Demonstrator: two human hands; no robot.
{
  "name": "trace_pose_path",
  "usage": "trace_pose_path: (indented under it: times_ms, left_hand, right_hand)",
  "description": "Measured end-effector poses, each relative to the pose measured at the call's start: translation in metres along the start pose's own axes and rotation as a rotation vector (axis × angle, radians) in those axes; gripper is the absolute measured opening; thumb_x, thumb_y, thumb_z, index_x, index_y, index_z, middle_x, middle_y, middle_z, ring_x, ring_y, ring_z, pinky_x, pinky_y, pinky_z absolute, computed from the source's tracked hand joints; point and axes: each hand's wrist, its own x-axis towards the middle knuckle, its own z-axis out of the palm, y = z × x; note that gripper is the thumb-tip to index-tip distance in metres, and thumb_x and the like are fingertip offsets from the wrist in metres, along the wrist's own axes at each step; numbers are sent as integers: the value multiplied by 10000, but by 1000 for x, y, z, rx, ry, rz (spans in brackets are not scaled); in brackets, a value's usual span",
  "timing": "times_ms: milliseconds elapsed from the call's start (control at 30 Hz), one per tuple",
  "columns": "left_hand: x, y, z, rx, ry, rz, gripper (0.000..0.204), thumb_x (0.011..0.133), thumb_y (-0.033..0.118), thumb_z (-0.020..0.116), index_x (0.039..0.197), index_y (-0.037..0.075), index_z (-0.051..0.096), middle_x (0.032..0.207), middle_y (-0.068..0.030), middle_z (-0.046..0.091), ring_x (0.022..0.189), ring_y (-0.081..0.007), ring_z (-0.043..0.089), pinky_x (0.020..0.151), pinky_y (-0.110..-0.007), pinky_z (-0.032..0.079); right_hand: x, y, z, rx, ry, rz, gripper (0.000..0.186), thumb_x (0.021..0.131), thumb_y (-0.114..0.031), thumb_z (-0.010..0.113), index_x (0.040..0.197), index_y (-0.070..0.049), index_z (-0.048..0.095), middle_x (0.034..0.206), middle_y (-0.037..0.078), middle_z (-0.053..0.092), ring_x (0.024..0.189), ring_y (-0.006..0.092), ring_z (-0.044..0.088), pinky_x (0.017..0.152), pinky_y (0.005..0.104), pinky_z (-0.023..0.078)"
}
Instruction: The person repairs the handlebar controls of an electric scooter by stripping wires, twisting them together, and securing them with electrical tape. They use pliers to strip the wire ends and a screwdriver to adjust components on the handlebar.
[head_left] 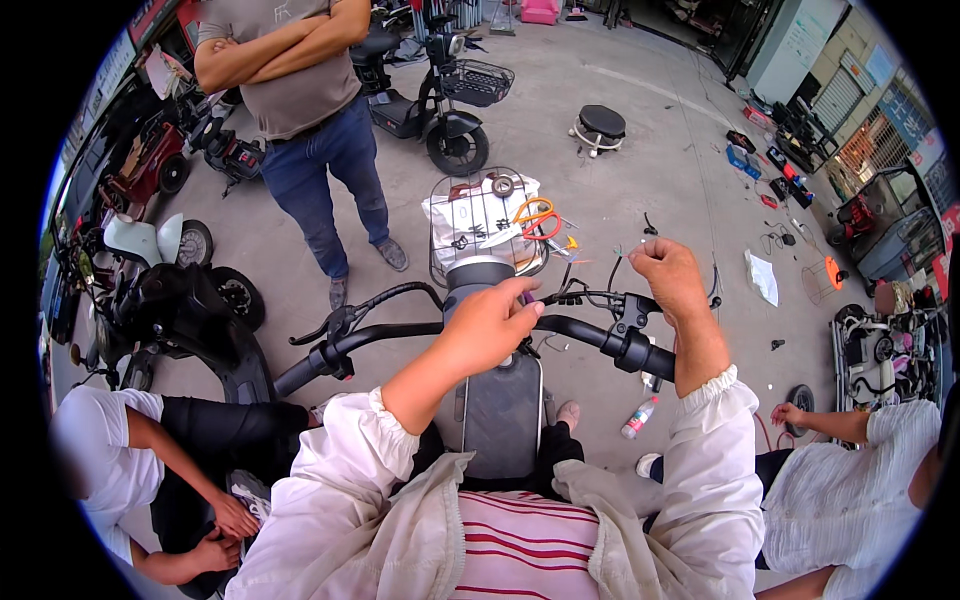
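Working at the scooter handlebar [420, 335] with both hands, seen from the head camera.

Left hand [490, 325] is resting curled over the handlebar's middle, just behind the round display housing [478, 272], fingers closed on something small and purple I cannot identify. Right hand [668, 275] is pinching shut on thin wires [612, 270], lifting them above the handlebar's right grip [630, 348]. Those wires are looking light, limp and easy to snag, best held near their ends; the bar itself is looking stiff and heavy. Ahead of the handlebar, a wire basket [485, 225] is holding orange scissors [540, 218]. A standing person [300, 110] and two crouching people are crowding around it.
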Motion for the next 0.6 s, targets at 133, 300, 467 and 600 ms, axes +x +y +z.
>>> trace_pose_path:
  times_ms: [133,300,467,600]
  left_hand:
    - [26,30,25,60,566,405,423,881,143,680,1277,24,593,935,-119,617,877,-232,582,785,-348,484]
    - [76,57,24,460,512,604,386,815,231,742,1151,49,686,1010,-110,676,992,-307,599,915,-404,432]
    - [115,73,33,615,231,352,272,821,336,731,952,103,778,842,-56,729,902,-272,668,959,-425,382]
    - [119,72,37,635,206,369,216,865,296,684,864,93,757,799,-85,710,878,-286,663,977,-432,361]
  right_hand:
    - [0,2,-5,6,-20,-21,175,822,-119,688,898,36,723,742,49,642,686,112,533,602,292,438]
    - [0,4,-7,18,-21,-37,184,814,-135,694,887,30,728,734,64,665,667,120,563,603,303,460]
    - [-1,2,-8,13,-2,-39,160,800,-134,698,854,14,725,716,61,661,647,125,568,583,317,462]
    - [-1,6,-8,24,-15,-37,160,788,-140,692,839,9,720,696,73,661,607,150,578,572,336,472]
